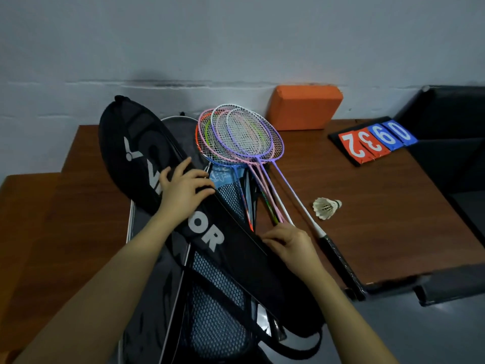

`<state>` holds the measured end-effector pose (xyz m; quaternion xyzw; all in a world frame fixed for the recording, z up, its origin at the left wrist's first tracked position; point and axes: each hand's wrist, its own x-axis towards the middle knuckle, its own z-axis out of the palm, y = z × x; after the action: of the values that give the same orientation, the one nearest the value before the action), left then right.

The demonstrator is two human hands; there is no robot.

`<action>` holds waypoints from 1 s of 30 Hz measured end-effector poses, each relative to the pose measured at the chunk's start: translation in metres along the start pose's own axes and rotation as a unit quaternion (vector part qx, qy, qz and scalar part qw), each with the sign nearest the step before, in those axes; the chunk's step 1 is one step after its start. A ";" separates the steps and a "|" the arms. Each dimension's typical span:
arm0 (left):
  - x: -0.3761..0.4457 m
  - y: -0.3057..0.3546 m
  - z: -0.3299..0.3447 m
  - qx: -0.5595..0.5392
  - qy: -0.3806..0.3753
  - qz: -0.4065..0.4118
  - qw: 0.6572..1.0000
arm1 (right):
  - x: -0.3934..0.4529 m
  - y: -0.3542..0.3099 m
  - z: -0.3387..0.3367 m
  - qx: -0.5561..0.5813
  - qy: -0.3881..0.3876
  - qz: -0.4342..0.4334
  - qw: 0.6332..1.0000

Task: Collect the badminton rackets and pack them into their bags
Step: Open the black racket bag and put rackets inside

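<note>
A long black racket bag lies slantwise across the brown table, its rounded head end toward 11 o'clock and its narrow end running down toward 5 o'clock. The left hand rests on the middle of the bag, fingers curled over its right-hand edge and gripping the fabric. The right hand is lower, at about 4 o'clock from the left, fingers curled at the same edge of the bag and pinching it; the racket handles lie just beyond its fingertips.

A fan of rackets lies at 1 o'clock from the left hand, heads overlapping, shafts converging toward the right hand. A mesh-sided bag lies under the black one. A shuttlecock sits at 2 o'clock from the right hand, well apart. An orange block leans against the wall, and a scoreboard lies at the table's far right.
</note>
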<state>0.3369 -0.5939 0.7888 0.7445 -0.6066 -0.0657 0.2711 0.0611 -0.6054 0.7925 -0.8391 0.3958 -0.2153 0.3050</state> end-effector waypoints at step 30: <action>-0.043 -0.016 0.027 -0.021 -0.038 -0.048 0.998 | -0.032 -0.004 0.018 0.102 -0.002 0.155 0.983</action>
<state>0.3281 -0.5606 0.7487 0.7640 -0.5782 -0.1192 0.2601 0.0555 -0.5719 0.7784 -0.7326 0.4961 -0.2030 0.4194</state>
